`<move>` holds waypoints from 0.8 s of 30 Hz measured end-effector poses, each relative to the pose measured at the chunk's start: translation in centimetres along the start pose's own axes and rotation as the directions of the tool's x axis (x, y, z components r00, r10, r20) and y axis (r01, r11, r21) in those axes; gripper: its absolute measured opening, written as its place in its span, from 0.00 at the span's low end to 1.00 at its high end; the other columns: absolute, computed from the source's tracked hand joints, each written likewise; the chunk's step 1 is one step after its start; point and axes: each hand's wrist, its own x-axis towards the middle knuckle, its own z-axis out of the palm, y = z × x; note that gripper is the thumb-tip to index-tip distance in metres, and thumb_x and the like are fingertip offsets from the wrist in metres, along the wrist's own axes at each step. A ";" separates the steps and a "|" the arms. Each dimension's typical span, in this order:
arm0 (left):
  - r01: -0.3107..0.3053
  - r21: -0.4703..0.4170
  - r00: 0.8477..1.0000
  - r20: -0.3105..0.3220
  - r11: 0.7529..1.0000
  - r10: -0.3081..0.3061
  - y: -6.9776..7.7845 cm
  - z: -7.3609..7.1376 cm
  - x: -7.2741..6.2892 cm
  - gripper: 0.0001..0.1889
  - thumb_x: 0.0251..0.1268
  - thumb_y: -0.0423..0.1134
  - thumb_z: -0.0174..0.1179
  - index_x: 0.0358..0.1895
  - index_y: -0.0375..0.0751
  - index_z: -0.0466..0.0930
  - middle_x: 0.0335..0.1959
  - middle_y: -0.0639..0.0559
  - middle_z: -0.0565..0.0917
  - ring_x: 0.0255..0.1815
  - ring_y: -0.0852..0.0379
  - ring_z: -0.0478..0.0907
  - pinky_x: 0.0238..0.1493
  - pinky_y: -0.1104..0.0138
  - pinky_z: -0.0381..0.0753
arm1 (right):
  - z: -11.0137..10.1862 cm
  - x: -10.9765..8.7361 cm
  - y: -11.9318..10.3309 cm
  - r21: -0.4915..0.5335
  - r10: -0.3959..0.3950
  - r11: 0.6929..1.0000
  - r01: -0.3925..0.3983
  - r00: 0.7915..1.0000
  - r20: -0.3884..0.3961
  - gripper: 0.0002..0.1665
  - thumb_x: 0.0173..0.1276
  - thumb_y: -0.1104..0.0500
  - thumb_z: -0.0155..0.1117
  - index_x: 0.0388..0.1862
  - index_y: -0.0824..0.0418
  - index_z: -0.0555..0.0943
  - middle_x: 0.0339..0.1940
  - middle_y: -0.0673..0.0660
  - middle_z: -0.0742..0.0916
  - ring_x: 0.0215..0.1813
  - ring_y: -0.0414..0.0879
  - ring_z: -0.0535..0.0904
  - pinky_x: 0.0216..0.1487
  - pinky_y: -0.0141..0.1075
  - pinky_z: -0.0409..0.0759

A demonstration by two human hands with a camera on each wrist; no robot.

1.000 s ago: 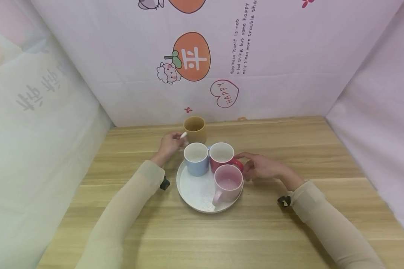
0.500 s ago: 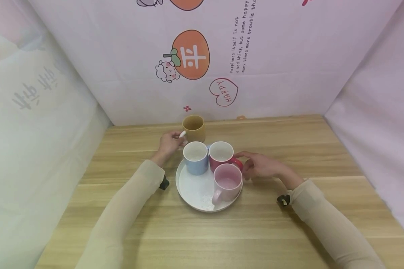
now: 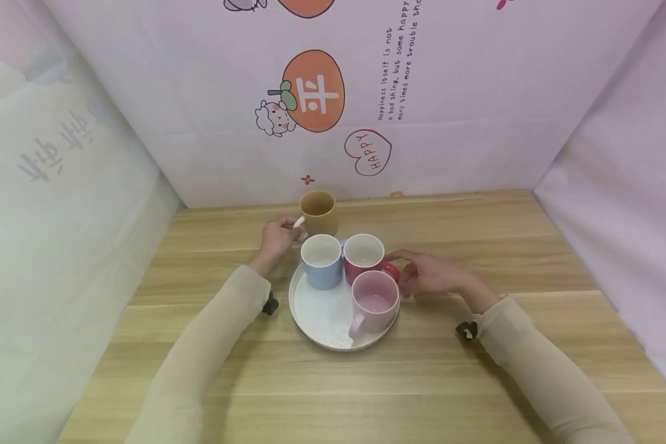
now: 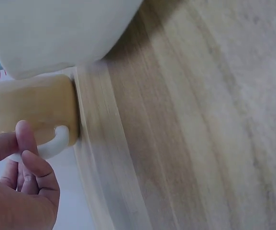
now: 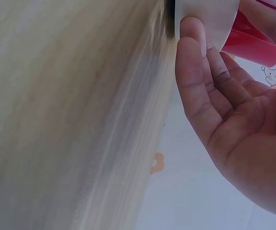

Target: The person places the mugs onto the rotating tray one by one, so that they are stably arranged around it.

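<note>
My left hand point(image 3: 279, 237) pinches the white handle point(image 4: 55, 145) of a mustard-yellow mug point(image 3: 320, 223), which stands upright on the table behind a round white tray point(image 3: 322, 314). On the tray are three upright mugs: a light blue mug point(image 3: 325, 274) at back left, a red mug point(image 3: 357, 269) with white inside at back right, and a pink mug point(image 3: 376, 308) in front, its handle toward the front left. At the tray's right rim, my right hand point(image 3: 435, 272) rests its fingers against the tray wall point(image 5: 212, 21), thumb and forefinger spread near the red mug's handle point(image 3: 390, 270).
The wood-grain table point(image 3: 366, 394) ends at a white printed cloth point(image 3: 449, 142) behind. Cloth also hangs along the left side point(image 3: 78, 234) and the right side point(image 3: 633, 185). The tray takes up the middle of the table.
The scene shifts very slightly in the head view. Both hands, the mugs and the tray keep their places relative to each other.
</note>
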 end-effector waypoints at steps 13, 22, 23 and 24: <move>-0.070 0.052 0.997 -0.025 0.996 0.071 -0.4 -0.6 -0.3 0.11 0.66 0.32 0.63 0.49 0.32 0.83 0.43 0.38 0.86 0.39 0.50 0.88 0.38 0.73 0.83 | 0.1 0.3 0.3 0.023 0.003 1.000 -0.003 1.000 0.002 0.44 0.62 0.70 0.68 0.74 0.50 0.64 0.38 0.60 0.88 0.40 0.57 0.85 0.40 0.49 0.87; -0.082 0.052 0.994 -0.066 0.995 0.086 -0.8 -0.9 -0.6 0.11 0.64 0.36 0.66 0.46 0.34 0.84 0.41 0.40 0.85 0.39 0.51 0.86 0.33 0.75 0.78 | 0.1 0.5 0.5 0.015 -0.006 1.000 0.006 1.000 0.002 0.44 0.61 0.69 0.68 0.74 0.51 0.64 0.37 0.59 0.89 0.41 0.56 0.85 0.41 0.48 0.87; -0.081 0.047 0.994 -0.068 0.996 0.084 -0.8 -0.9 -0.7 0.11 0.64 0.36 0.66 0.46 0.34 0.85 0.41 0.40 0.85 0.39 0.50 0.86 0.32 0.76 0.78 | 0.1 0.5 0.5 0.016 -0.005 1.000 0.005 1.000 0.001 0.44 0.61 0.69 0.68 0.74 0.51 0.64 0.37 0.59 0.89 0.41 0.56 0.85 0.41 0.48 0.87; -0.078 0.034 0.994 -0.067 0.996 0.081 -0.8 -1.0 -0.8 0.11 0.64 0.36 0.66 0.46 0.33 0.84 0.41 0.40 0.85 0.39 0.48 0.87 0.32 0.75 0.78 | 0.1 0.5 0.5 0.018 -0.003 1.000 0.003 1.000 0.001 0.44 0.61 0.69 0.68 0.74 0.51 0.64 0.37 0.59 0.88 0.41 0.56 0.85 0.41 0.48 0.87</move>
